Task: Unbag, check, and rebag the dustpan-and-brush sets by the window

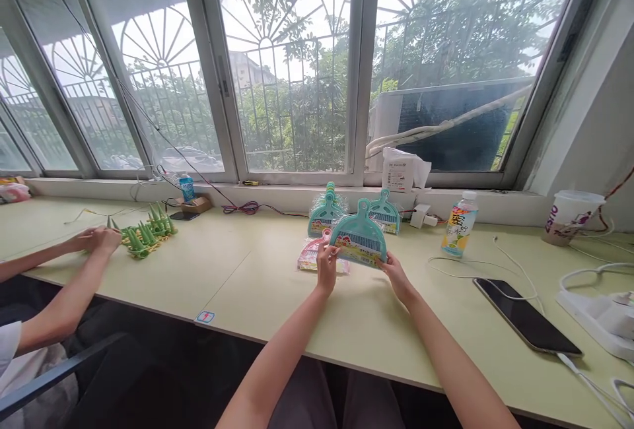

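Between my two hands is a teal mini dustpan and brush set [360, 231], tilted up above the table with its handle pointing away from me. My left hand [327, 269] grips its lower left corner, and my right hand [395, 274] pinches the lower right corner. Just behind the left hand lies a pink dustpan set [308, 256] in clear wrap, partly covered by the teal one. Farther back, several teal dustpan sets [324, 212] stand in a row by the wall, with another teal set [387, 210] to their right.
A drink bottle [459, 226], a phone [526, 315] with a cable, a power strip [601, 313] and a plastic cup [572, 218] occupy the right side. At left, a co-worker's hands [102, 239] work beside green spiky pieces [146, 234]. A tissue pack [397, 173] sits on the sill.
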Action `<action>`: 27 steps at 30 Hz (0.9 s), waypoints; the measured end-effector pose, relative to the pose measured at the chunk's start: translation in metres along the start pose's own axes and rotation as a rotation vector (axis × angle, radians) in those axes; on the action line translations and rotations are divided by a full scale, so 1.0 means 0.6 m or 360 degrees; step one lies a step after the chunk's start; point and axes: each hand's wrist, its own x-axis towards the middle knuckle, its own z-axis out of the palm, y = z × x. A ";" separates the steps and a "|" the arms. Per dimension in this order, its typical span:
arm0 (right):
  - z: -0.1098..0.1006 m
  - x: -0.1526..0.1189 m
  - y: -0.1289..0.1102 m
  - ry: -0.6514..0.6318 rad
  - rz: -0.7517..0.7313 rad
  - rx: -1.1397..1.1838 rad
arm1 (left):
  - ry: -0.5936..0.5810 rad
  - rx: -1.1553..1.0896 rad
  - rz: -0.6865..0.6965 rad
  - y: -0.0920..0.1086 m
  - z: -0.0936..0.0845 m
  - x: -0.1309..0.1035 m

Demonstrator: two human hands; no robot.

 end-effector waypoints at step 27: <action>-0.078 0.040 0.026 0.0847 -0.0119 -0.1181 | 0.0316 0.0865 -0.0129 0.000 -0.033 0.017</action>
